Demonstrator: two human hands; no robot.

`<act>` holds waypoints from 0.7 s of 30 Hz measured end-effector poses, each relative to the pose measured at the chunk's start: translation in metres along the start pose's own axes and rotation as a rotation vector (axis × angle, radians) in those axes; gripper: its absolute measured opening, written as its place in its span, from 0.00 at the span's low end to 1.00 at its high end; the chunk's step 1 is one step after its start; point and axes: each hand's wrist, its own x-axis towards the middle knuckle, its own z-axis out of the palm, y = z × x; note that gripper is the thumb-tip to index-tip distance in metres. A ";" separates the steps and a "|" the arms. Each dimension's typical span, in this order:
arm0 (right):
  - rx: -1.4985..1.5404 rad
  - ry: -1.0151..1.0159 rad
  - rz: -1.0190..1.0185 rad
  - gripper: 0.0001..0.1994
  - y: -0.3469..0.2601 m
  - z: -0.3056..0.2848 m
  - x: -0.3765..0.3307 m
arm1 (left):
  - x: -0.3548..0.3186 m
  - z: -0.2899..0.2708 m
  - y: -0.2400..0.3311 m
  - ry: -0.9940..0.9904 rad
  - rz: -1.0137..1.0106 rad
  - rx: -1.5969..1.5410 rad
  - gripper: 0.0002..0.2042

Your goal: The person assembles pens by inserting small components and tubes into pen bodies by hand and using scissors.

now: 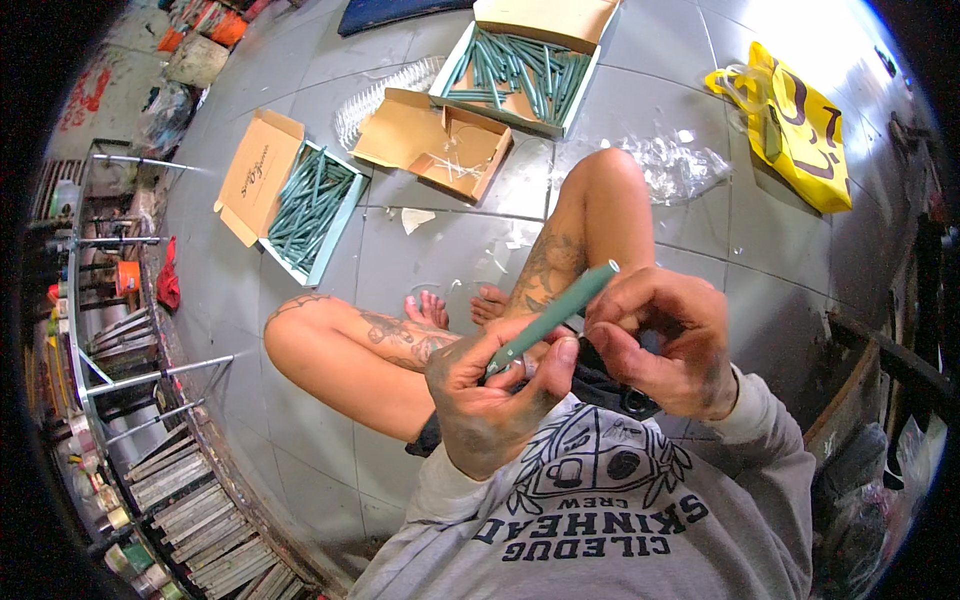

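Observation:
My left hand is closed around a dark green pen barrel, held slantwise above my lap with its upper end pointing up and right. That upper end shows a pale rim and looks hollow. Close by on the right, my right hand has its thumb and index finger pinched together beside the barrel. Whatever sits in that pinch is too small to make out. Beyond my knees, a cardboard box on the left and another box at the far middle hold many similar green barrels.
Between the boxes lies a small brown carton with thin white sticks. Clear ridged plastic is behind it. Crumpled clear plastic and a yellow bag lie at the right. A metal rack lines the left side.

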 end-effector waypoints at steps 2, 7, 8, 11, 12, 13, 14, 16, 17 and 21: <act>-0.064 0.092 -0.150 0.04 0.005 0.003 0.001 | 0.002 -0.002 0.002 -0.013 -0.028 -0.008 0.11; 0.161 0.244 -0.252 0.03 0.016 0.031 0.006 | -0.001 0.008 0.013 0.068 -0.271 -0.107 0.17; 0.217 0.267 -0.240 0.03 0.017 0.037 0.006 | -0.001 0.011 0.011 0.072 -0.286 -0.147 0.17; 0.430 0.266 -0.092 0.03 0.008 0.052 0.009 | -0.003 0.010 0.010 0.047 -0.310 -0.267 0.16; 0.486 0.257 -0.047 0.03 0.008 0.053 0.009 | -0.003 0.010 0.010 0.059 -0.319 -0.282 0.16; 0.487 0.257 -0.030 0.03 0.010 0.054 0.009 | -0.002 0.011 0.010 0.070 -0.328 -0.298 0.16; 0.498 0.256 -0.017 0.03 0.011 0.055 0.009 | -0.002 0.010 0.010 0.082 -0.336 -0.314 0.16; 0.522 0.253 0.006 0.03 0.012 0.054 0.008 | -0.001 0.010 0.012 0.085 -0.346 -0.287 0.17; 0.531 0.255 0.007 0.03 0.013 0.055 0.009 | -0.001 0.010 0.013 0.086 -0.351 -0.274 0.17; 0.536 0.271 -0.009 0.03 0.018 0.061 0.010 | 0.000 0.011 0.009 0.092 -0.312 -0.184 0.19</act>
